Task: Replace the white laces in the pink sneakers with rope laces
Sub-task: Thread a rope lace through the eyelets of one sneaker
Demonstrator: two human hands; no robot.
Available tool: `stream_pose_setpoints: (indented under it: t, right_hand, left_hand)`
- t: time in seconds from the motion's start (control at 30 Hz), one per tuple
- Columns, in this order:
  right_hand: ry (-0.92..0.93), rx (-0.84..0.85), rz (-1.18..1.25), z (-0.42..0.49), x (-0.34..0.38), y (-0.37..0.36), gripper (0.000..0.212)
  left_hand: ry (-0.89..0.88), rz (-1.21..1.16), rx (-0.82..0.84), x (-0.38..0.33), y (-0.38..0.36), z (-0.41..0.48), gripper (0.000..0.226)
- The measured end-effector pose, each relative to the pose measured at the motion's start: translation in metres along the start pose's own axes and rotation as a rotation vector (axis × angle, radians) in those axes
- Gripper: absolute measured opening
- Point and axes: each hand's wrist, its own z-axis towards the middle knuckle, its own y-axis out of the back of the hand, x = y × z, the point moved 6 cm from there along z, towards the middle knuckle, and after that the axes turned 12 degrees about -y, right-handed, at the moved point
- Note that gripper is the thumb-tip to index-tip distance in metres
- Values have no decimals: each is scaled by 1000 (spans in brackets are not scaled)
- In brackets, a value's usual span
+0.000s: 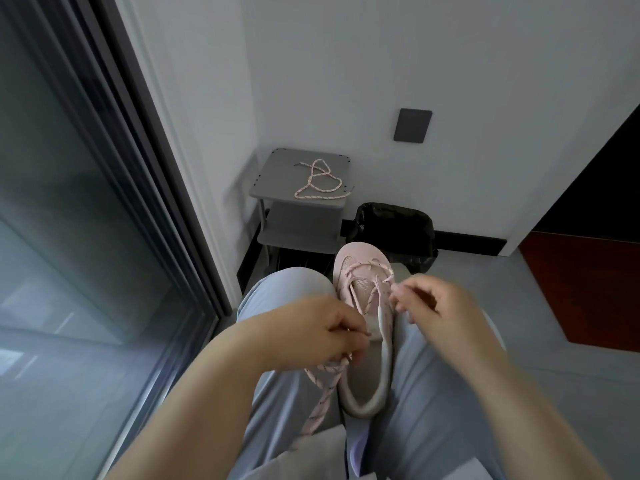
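Fig.: L hand (pixel 320 332) gripped soft, light rope lace (pixel 325 386); R hand (pixel 438 306) pinched it at sneaker (pixel 367 368); prob. best held nr stiff tip

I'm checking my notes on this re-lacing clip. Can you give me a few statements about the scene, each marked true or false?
1. The pink sneaker lies on the person's lap. True.
2. The left hand grips a rope lace. True.
3. A spare rope lace lies on the floor. False: it lies on top of the grey shelf.
4. The right hand rests idle on a knee. False: its fingers pinch the rope lace at the sneaker's eyelets.
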Motion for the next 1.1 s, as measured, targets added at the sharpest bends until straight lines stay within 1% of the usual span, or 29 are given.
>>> stream_pose_setpoints:
  t: [0.03,0.07,0.13,0.17,0.23,0.33,0.4,0.47,0.5,0.63,0.7,0.73,0.77,0.87,0.9,1.0,1.03,1.1]
  right_hand:
    - [-1,36,-109,7,-2,-2,6]
    - [14,99,-202,13,-1,-9,10]
    - [21,223,-356,19,-1,-29,27]
    - [34,238,-439,21,0,-37,32]
    - [45,200,-576,24,3,-48,36]
    - [6,106,-660,29,5,-49,24]
    - [25,76,-685,30,6,-50,19]
    - [82,56,-628,29,8,-50,18]
    - [111,53,-572,29,9,-49,19]
    - [258,60,-323,17,13,-45,15]
    - [352,92,-297,1,18,-50,13]
    - [377,101,-309,-7,19,-52,11]
    - [380,102,-313,-11,18,-53,9]
    - [317,91,-265,-8,7,-45,3]
    - [275,83,-239,-4,1,-41,4]
    - [70,109,-109,5,-17,-31,24]
    - [38,126,-58,6,-17,-30,32]
    - [48,151,7,6,-9,-31,43]
  left_hand:
    - [-22,-11,45,-4,-3,-2,23]
    - [-39,-20,82,-8,-4,-5,23]
    - [-56,-34,130,-10,-4,-9,22]
    - [-58,-31,149,-11,-3,-10,22]
    - [-60,-33,183,-14,-1,-15,23]
    - [-50,-43,192,-18,5,-23,25]
    - [-40,-53,188,-20,12,-30,26]
    - [-37,-26,146,-18,21,-34,24]
    - [-37,-6,98,-16,27,-34,23]
    - [-9,77,-197,-2,50,-34,24]
    - [4,125,-283,-1,56,-39,25]
    - [-12,137,-280,-6,57,-41,25]
    - [-39,139,-242,-12,56,-43,24]
    - [-84,177,-27,-36,39,-43,23]
    - [-95,197,34,-40,30,-41,22]
    - [-140,207,141,-46,8,-32,19]
    - [-142,195,158,-46,4,-31,18]
    - [-140,178,166,-44,4,-30,18]
